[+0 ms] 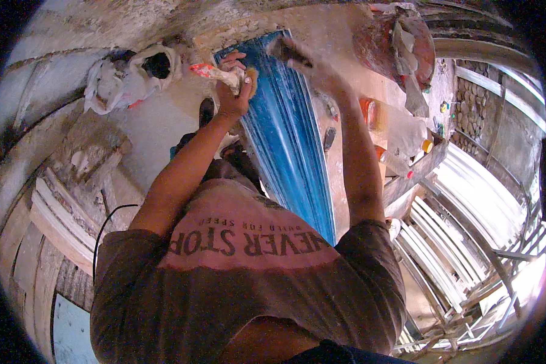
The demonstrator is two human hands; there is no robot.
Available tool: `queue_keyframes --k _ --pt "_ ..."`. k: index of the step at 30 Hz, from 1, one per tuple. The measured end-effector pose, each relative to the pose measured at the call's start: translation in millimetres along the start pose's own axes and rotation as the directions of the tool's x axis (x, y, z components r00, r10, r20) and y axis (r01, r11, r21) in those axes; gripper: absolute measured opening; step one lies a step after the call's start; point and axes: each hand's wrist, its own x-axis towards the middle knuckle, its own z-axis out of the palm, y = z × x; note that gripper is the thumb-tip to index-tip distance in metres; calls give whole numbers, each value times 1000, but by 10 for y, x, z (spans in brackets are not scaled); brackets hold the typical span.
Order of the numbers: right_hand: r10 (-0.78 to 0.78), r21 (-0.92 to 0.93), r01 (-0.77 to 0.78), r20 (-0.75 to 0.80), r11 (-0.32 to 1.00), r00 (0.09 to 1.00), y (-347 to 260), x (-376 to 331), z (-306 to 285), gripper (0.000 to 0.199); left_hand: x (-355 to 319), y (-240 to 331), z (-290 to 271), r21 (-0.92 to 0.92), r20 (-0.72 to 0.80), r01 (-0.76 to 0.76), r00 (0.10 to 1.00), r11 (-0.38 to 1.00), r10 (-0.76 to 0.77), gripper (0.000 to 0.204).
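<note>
up ahead, the person's left hand point(233, 91) is clenched around a plaster-caked brush point(218, 74) with an orange handle, at the left edge of a long blue ribbed mould point(288, 139) lying on the workbench point(346, 36). the right hand point(306, 60) presses a small dark tool point(285, 50) onto the mould's far end, fingers closed on it.

Plaster moulding workshop: stacked white mouldings point(443, 242), dusty workbench point(340, 182).
</note>
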Motion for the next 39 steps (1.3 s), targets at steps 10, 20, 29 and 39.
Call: queue_keyframes --k 10,20,29,39 --pt "279 -64 -291 -155 954 948 -385 -384 632 57 64 94 100 -151 -45 -16 999 988 9 25" --pt "190 -262 -202 -71 944 979 -141 -65 419 51 32 -4 72 -42 -37 -9 999 999 8 30" --pt "82 -246 -100 -81 964 993 -41 -134 383 52 58 85 112 -179 -77 -24 997 983 10 21" --pt "-27 -175 16 -57 984 998 63 -176 343 52 107 81 79 -36 -47 -57 997 998 55 23"
